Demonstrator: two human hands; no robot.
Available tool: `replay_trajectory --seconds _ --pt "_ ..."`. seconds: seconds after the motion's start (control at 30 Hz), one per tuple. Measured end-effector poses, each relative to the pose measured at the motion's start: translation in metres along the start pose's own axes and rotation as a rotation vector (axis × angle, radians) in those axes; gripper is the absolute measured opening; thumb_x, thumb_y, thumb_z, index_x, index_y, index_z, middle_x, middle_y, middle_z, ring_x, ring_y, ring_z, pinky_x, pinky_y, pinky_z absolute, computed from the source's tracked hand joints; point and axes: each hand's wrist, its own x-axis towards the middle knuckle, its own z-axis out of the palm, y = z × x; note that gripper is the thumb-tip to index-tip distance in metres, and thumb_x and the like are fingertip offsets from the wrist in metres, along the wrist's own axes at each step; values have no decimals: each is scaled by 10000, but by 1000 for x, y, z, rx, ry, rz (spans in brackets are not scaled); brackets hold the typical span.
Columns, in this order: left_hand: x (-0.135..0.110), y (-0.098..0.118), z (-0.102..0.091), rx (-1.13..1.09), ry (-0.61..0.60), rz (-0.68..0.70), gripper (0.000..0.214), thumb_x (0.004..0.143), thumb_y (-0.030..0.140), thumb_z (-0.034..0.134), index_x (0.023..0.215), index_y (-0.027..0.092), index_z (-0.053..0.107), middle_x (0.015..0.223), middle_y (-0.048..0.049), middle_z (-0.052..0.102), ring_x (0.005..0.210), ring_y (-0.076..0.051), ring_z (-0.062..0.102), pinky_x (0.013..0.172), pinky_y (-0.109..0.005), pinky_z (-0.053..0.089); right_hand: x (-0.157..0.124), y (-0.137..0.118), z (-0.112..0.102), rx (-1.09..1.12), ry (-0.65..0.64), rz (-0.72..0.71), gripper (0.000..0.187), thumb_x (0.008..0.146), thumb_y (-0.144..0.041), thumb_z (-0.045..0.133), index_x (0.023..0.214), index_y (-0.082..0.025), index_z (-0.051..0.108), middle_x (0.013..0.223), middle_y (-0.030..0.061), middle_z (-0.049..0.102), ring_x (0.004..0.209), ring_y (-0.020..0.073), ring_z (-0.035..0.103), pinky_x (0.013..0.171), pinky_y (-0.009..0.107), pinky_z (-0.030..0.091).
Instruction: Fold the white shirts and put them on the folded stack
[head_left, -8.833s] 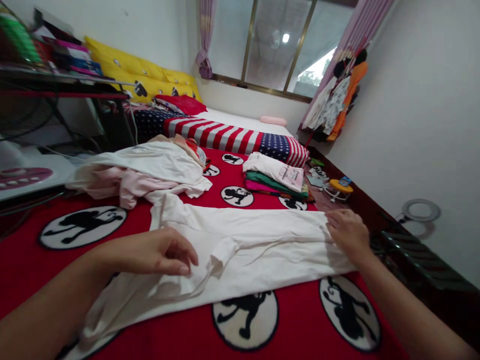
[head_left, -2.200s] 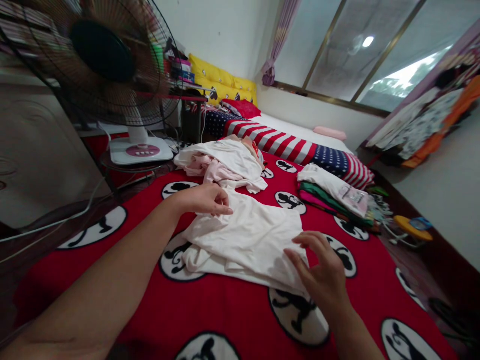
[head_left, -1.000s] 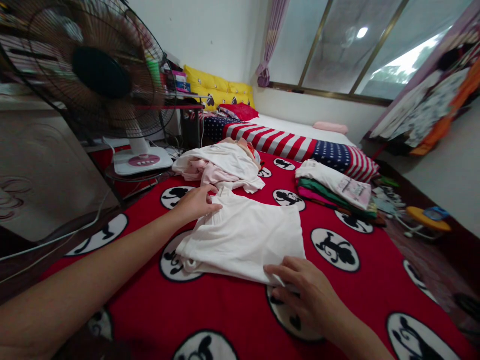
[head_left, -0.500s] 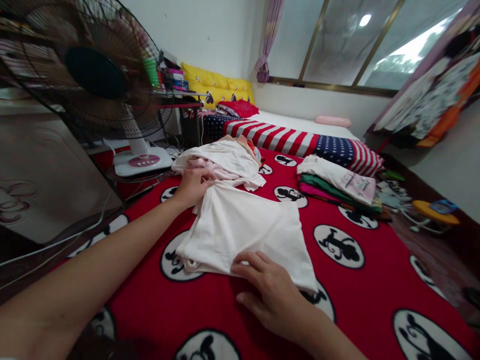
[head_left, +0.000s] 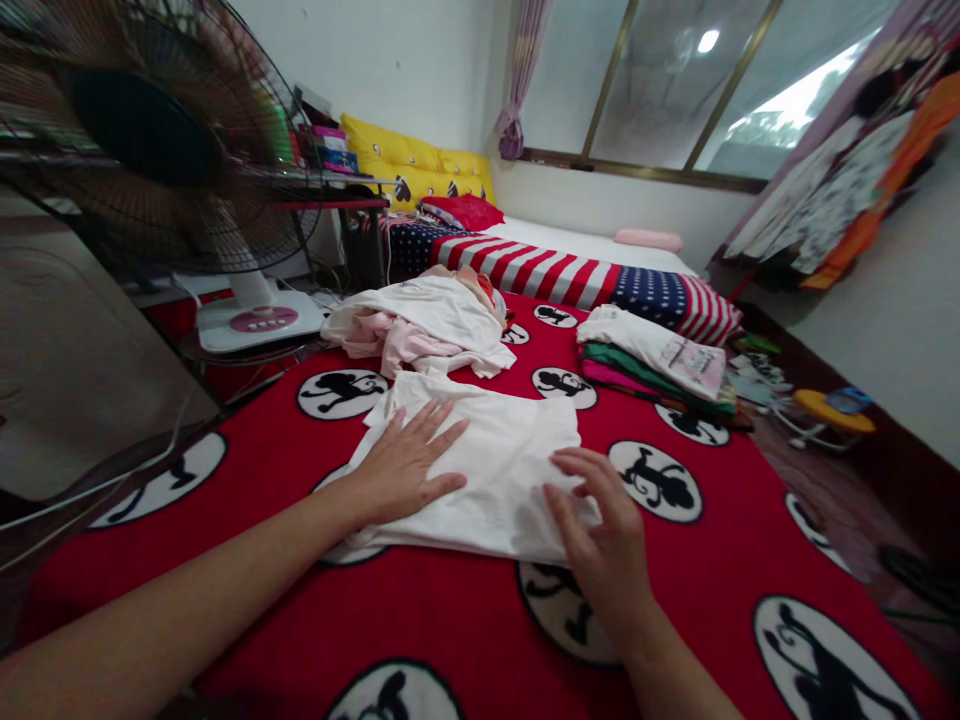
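Observation:
A white folded garment (head_left: 510, 490), which looks like a shirt, lies on the red blanket (head_left: 465, 620) in front of me. My left hand (head_left: 405, 465) rests flat on its left half with the fingers spread. At its right edge is my right hand (head_left: 600, 510), fingers curved and thumb apart from the index finger, with no cloth visibly gripped. Just beyond the garment sits a loose heap of clothes (head_left: 427, 320), white and pale pink on top. To the right is a stack of folded clothes (head_left: 652, 355), with white over green and pink layers.
A large fan (head_left: 150, 130) stands at the left, its base (head_left: 259, 320) on a stool beside the blanket. Behind is a bed with a flag-patterned cover (head_left: 555, 275). Hanging clothes (head_left: 847, 190) and a small yellow stool (head_left: 832, 410) are at the right.
My left hand has left the garment's far left corner and come down flat on its surface. My right hand has moved from the near edge to the right edge. The view has shifted slightly.

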Motion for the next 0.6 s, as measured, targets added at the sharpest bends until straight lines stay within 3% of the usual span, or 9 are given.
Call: replay_trajectory --seconds 0.07,0.17,0.23,0.33,0.5,0.6 --pt "-2 -2 4 22 -32 -16 725 906 645 400 1516 278 261 1606 -97 105 1472 -334 98 1151 -600 58 13 20 -9 -157 131 157 419 871 -414 554 1196 -149 558 1205 169 566 1048 268 561 809 384 477" --pt "5 1 -6 8 -44 -6 733 902 662 383 1506 254 297 1600 -121 120 1468 -341 114 1143 -601 113 29 39 -15 -244 -64 348 525 854 -558 506 1123 -121 620 1037 150 641 868 256 605 724 368 460" --pt "13 1 -14 -8 22 21 698 921 640 366 1500 254 310 1597 -110 158 1469 -314 134 1153 -566 141 33 43 -14 -258 -194 395 501 847 -593 494 1002 -149 668 917 111 669 784 236 610 660 329 432" --pt "25 -11 -14 2 106 -2 605 962 547 347 1494 261 321 1586 -76 220 1467 -270 168 1171 -525 136 30 40 -11 -300 -182 414 400 791 -541 585 921 -172 666 855 81 678 743 223 604 618 297 398" --pt "32 -38 3 25 58 -120 588 972 457 319 1487 172 335 1582 -103 213 1462 -255 193 1172 -511 157 17 28 -3 -53 -73 335 250 801 -417 574 900 -192 616 807 31 661 723 192 584 647 282 416" --pt "35 -36 1 -48 89 -97 601 945 443 373 1467 146 367 1569 -139 247 1455 -282 211 1161 -530 183 15 21 4 226 -3 427 239 782 -419 592 864 -196 570 744 9 635 677 180 569 617 276 430"
